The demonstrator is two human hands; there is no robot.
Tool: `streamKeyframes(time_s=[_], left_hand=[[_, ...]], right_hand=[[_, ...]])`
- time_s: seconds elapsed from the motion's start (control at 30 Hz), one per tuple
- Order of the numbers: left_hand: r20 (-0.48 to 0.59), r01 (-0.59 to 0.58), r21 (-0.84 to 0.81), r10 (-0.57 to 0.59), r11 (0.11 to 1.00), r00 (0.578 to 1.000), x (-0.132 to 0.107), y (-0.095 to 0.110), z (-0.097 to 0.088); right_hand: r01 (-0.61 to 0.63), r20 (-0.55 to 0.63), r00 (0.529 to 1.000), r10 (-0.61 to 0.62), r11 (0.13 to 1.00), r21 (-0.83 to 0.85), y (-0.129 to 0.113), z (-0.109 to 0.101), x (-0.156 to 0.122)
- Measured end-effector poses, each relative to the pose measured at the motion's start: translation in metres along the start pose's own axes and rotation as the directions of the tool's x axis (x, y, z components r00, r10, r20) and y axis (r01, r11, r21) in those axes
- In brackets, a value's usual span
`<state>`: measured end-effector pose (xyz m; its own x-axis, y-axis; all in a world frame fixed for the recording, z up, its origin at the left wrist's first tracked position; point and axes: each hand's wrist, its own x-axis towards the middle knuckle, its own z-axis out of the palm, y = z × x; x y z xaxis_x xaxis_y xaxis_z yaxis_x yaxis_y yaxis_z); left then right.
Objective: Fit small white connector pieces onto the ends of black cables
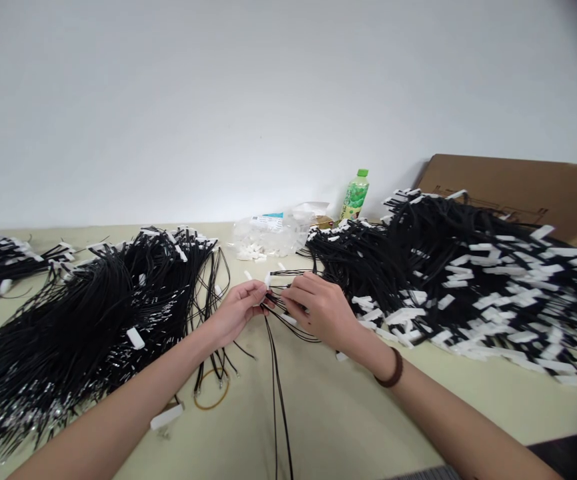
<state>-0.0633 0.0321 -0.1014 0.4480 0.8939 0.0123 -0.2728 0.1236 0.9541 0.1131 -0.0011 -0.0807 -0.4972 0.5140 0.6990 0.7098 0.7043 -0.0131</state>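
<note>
My left hand (238,308) and my right hand (318,307) meet over the middle of the table, fingers pinched together on thin black wires (275,360) that trail down toward me. A small white connector (267,279) shows between the fingertips. To the left lies a big pile of black wires (83,320) with metal ends. At the right sits a larger heap of black wires with white connectors (458,280). My right wrist wears a brown band (393,372).
A clear bag of white connectors (268,235) and a green bottle (355,195) stand at the back near the white wall. A cardboard box (523,190) lies at the back right. A rubber band (211,393) and a loose white connector (166,417) rest on the beige table (348,413).
</note>
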Motion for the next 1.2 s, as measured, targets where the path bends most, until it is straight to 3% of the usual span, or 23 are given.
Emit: streamKeyframes(time_s=[1.2], left_hand=[[-0.002,0.004,0.003,-0.004,1.0,1.0,-0.0005,0.0008,0.0002]], right_hand=[[0.016,0.027,1.0,-0.016,1.0,-0.024,0.0006,0.0007,-0.0008]])
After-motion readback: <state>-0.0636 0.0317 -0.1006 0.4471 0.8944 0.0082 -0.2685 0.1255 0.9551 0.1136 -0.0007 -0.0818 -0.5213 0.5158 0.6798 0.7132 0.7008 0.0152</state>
